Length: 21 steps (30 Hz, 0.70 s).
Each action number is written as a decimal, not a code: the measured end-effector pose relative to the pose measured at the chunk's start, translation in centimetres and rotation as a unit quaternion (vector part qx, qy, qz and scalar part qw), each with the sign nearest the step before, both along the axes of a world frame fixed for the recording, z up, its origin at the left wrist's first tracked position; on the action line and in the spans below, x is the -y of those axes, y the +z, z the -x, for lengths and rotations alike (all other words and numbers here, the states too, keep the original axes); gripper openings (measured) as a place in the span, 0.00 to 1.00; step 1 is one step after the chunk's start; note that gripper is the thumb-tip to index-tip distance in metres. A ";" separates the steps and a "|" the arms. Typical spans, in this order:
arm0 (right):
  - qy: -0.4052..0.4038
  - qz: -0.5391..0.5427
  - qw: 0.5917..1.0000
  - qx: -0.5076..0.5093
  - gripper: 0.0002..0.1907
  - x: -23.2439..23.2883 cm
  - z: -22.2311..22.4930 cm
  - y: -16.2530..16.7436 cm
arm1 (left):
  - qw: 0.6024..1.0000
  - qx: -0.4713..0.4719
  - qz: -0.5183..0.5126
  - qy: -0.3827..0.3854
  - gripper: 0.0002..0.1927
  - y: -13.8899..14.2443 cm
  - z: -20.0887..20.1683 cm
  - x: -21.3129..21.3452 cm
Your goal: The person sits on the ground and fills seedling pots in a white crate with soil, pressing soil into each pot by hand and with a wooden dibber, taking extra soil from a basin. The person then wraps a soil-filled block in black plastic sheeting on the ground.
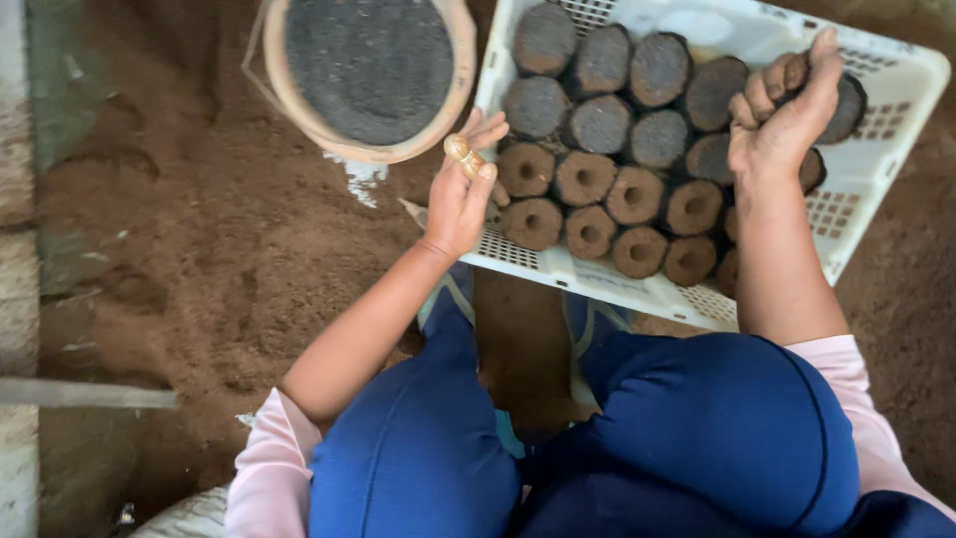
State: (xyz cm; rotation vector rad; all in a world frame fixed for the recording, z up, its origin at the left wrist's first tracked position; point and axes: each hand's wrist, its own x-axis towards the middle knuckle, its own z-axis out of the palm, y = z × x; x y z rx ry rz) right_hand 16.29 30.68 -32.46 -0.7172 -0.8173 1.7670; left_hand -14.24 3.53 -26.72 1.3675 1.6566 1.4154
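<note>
Soil pot (pixel 846 105) in rt grip (pixel 782 125)

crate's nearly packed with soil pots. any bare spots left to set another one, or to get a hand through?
Bare crate floor shows along the far rim beyond the last pot row, and a wider strip by the right wall past the right hand. Near rim has only a thin margin. The soil pots sit shoulder to shoulder; the left hand crowds the crate's left edge beside the round basket.
</note>
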 end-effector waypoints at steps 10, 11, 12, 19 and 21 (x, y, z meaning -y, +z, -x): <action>0.230 -0.060 0.971 0.034 0.24 4.2 22.7 6.8 | 0.969 -0.117 -0.048 0.213 0.29 0.9 7.6 3.2; 0.252 -0.066 0.965 0.035 0.24 4.8 25.0 6.8 | 0.965 -0.119 -0.035 0.233 0.29 0.5 8.4 3.7; 0.249 -0.060 0.963 0.088 0.21 5.4 27.4 6.6 | 0.960 -0.120 -0.023 0.251 0.29 0.3 9.1 4.0; 0.268 -0.523 0.691 0.421 0.13 7.8 38.9 2.9 | 0.917 0.223 0.181 0.277 0.35 -1.9 12.1 6.6; 0.193 -0.580 0.647 0.456 0.15 8.0 40.2 2.2 | 0.961 0.070 0.073 0.259 0.31 -2.2 12.6 7.1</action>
